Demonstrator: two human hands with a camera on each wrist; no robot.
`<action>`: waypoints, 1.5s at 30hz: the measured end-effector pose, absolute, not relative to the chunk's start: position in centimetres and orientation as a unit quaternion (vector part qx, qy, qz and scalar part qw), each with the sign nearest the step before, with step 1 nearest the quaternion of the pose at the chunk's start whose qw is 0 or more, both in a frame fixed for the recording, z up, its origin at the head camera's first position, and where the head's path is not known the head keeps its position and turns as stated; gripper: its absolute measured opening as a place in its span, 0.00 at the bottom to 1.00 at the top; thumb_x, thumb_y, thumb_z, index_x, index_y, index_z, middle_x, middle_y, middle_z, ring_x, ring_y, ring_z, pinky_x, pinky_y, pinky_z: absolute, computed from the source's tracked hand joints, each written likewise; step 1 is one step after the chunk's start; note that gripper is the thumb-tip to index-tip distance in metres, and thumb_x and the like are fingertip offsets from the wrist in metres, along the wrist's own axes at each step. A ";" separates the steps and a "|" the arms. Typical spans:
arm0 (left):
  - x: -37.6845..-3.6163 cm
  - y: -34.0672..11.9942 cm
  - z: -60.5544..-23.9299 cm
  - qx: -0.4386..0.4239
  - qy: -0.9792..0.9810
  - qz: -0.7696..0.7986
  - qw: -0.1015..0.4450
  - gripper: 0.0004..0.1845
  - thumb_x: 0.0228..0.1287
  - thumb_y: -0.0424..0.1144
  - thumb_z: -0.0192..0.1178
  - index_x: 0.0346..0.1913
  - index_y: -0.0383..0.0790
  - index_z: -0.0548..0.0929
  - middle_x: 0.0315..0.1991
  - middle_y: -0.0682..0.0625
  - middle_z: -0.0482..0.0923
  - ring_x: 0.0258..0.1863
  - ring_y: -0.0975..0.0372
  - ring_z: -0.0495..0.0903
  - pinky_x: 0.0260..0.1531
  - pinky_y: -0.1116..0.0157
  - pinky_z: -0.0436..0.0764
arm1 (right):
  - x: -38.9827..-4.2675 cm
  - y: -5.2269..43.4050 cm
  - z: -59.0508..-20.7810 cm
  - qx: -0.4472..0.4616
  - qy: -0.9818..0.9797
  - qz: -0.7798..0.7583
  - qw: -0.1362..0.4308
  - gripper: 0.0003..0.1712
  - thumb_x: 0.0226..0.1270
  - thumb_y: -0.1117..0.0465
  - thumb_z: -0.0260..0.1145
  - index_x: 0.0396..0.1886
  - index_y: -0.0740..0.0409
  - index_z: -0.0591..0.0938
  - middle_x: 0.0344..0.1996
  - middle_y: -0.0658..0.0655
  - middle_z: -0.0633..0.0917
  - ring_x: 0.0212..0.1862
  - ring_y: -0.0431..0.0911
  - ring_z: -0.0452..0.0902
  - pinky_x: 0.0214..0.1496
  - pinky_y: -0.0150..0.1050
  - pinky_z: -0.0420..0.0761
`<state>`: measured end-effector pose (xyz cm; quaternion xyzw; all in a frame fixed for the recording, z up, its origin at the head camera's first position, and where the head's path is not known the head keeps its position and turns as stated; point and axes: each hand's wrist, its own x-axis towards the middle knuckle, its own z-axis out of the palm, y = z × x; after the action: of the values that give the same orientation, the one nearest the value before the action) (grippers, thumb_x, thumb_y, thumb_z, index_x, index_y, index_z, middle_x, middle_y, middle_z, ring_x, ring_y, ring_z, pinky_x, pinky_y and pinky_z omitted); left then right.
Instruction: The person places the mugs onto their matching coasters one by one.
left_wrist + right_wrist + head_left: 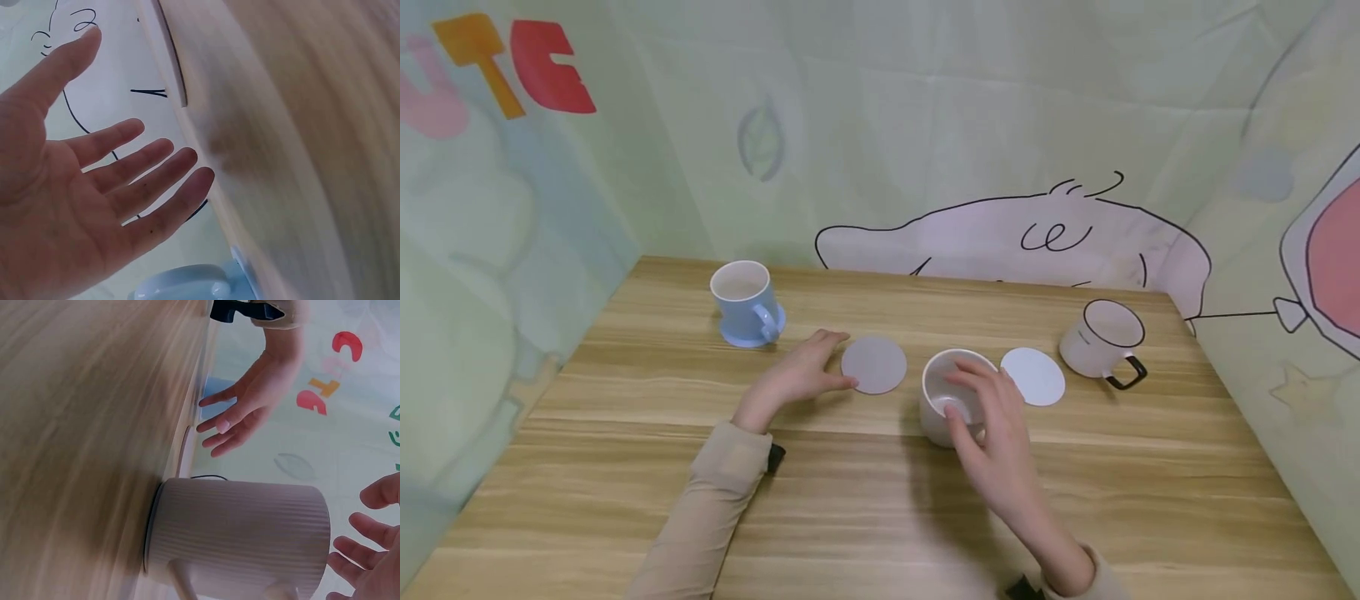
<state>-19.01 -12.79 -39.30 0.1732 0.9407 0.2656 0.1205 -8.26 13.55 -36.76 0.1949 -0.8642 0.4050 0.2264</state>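
Observation:
A ribbed, pale mug (934, 423) stands on the wood-grain table; its side and part of its handle show in the right wrist view (244, 528). My right hand (996, 433) hovers at the mug's rim, thumb and fingers spread over the opening; in the right wrist view the fingers (375, 531) look straight and not wrapped round it. To the left lies a round grey coaster (874, 365). Beside its left edge is my left hand (801, 371), thumb and fingers spread. The left wrist view shows that palm (69, 212) with nothing in it.
A light blue mug (751, 304) stands on a blue coaster (741, 340) at the back left. Right of the ribbed mug lies a white round coaster (1033, 379). Farther right is a white mug (1093, 348) with black rim and handle. Printed cloth walls surround the table (850, 517).

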 end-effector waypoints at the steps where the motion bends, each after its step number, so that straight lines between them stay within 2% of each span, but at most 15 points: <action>1: -19.1 -12.8 -39.4 0.174 0.941 0.264 0.121 0.42 0.58 0.49 0.66 0.70 0.31 0.62 0.69 0.34 0.63 0.68 0.43 0.65 0.67 0.45 0.66 | -8.3 13.7 -36.9 0.194 -0.865 0.403 0.229 0.18 0.61 0.66 0.63 0.52 0.58 0.77 0.60 0.58 0.77 0.65 0.53 0.68 0.75 0.57 0.50; 10: -19.7 -12.9 -39.6 0.177 0.943 0.254 0.122 0.42 0.57 0.49 0.67 0.69 0.31 0.63 0.68 0.33 0.63 0.68 0.42 0.64 0.67 0.45 0.65 | -8.7 15.2 -38.0 0.190 -0.862 0.388 0.264 0.19 0.59 0.69 0.64 0.52 0.61 0.78 0.57 0.61 0.79 0.63 0.55 0.70 0.71 0.62 0.54; 16: -20.0 -12.7 -39.8 0.184 0.943 0.248 0.124 0.42 0.57 0.49 0.67 0.69 0.31 0.64 0.68 0.32 0.63 0.68 0.40 0.64 0.67 0.44 0.65 | -8.6 16.0 -38.6 0.188 -0.860 0.387 0.273 0.19 0.57 0.70 0.64 0.51 0.63 0.78 0.55 0.64 0.80 0.61 0.57 0.70 0.71 0.59 0.54; 20: -20.2 -12.5 -39.9 0.188 0.947 0.232 0.122 0.40 0.57 0.48 0.67 0.68 0.31 0.66 0.66 0.32 0.65 0.66 0.39 0.65 0.65 0.44 0.67 | -8.6 16.6 -39.0 0.188 -0.856 0.390 0.282 0.19 0.56 0.70 0.64 0.50 0.65 0.78 0.54 0.64 0.80 0.60 0.58 0.69 0.71 0.53 0.56; 24: -20.2 -12.2 -39.7 0.189 0.951 0.211 0.125 0.39 0.56 0.49 0.67 0.67 0.32 0.68 0.64 0.32 0.68 0.63 0.41 0.67 0.63 0.44 0.69 | -8.6 17.1 -39.2 0.183 -0.852 0.393 0.292 0.19 0.57 0.71 0.63 0.50 0.67 0.78 0.53 0.64 0.80 0.57 0.57 0.70 0.66 0.43 0.60; 27: -20.2 -12.1 -39.7 0.189 0.953 0.200 0.124 0.39 0.56 0.49 0.68 0.66 0.33 0.68 0.62 0.33 0.69 0.61 0.43 0.68 0.61 0.45 0.71 | -8.5 17.5 -39.3 0.173 -0.854 0.400 0.284 0.20 0.56 0.72 0.63 0.51 0.68 0.77 0.53 0.64 0.79 0.57 0.56 0.70 0.63 0.33 0.60; 30: -20.2 -12.0 -39.6 0.188 0.955 0.195 0.124 0.39 0.55 0.50 0.68 0.66 0.34 0.69 0.61 0.35 0.70 0.60 0.44 0.68 0.60 0.46 0.72 | -8.4 17.9 -39.4 0.160 -0.858 0.407 0.270 0.21 0.56 0.73 0.64 0.52 0.69 0.77 0.53 0.65 0.79 0.58 0.55 0.70 0.64 0.24 0.57; 33: -20.4 -11.9 -39.8 0.188 0.956 0.188 0.124 0.39 0.55 0.50 0.68 0.66 0.35 0.69 0.60 0.36 0.70 0.59 0.45 0.68 0.59 0.47 0.73 | -8.3 18.4 -39.4 0.142 -0.865 0.410 0.251 0.21 0.57 0.74 0.64 0.53 0.69 0.76 0.52 0.65 0.79 0.58 0.55 0.69 0.64 0.19 0.56; 35: -20.6 -11.8 -39.8 0.186 0.957 0.182 0.127 0.39 0.55 0.51 0.68 0.67 0.36 0.69 0.61 0.36 0.70 0.60 0.46 0.68 0.59 0.47 0.73 | -8.2 18.6 -39.4 0.125 -0.872 0.412 0.231 0.22 0.59 0.73 0.64 0.54 0.69 0.75 0.53 0.65 0.78 0.59 0.54 0.69 0.64 0.22 0.58; 41: -20.7 -11.3 -39.7 0.181 0.960 0.164 0.135 0.40 0.55 0.51 0.68 0.68 0.37 0.68 0.63 0.36 0.68 0.61 0.45 0.67 0.58 0.45 0.73 | -8.1 19.4 -39.3 0.074 -0.891 0.422 0.151 0.20 0.66 0.67 0.62 0.57 0.63 0.74 0.53 0.62 0.80 0.58 0.53 0.73 0.62 0.45 0.67; 45: -20.6 -11.0 -39.7 0.182 0.962 0.154 0.135 0.41 0.54 0.51 0.69 0.68 0.37 0.67 0.62 0.36 0.68 0.60 0.45 0.66 0.58 0.45 0.73 | -8.2 19.6 -39.1 0.064 -0.897 0.422 0.112 0.18 0.68 0.64 0.61 0.56 0.60 0.74 0.50 0.59 0.83 0.55 0.49 0.77 0.60 0.40 0.72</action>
<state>-20.60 -10.99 -39.70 0.1820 0.9617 0.1537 0.1353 -8.21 19.60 -39.10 0.0639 -0.8973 0.4222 0.1121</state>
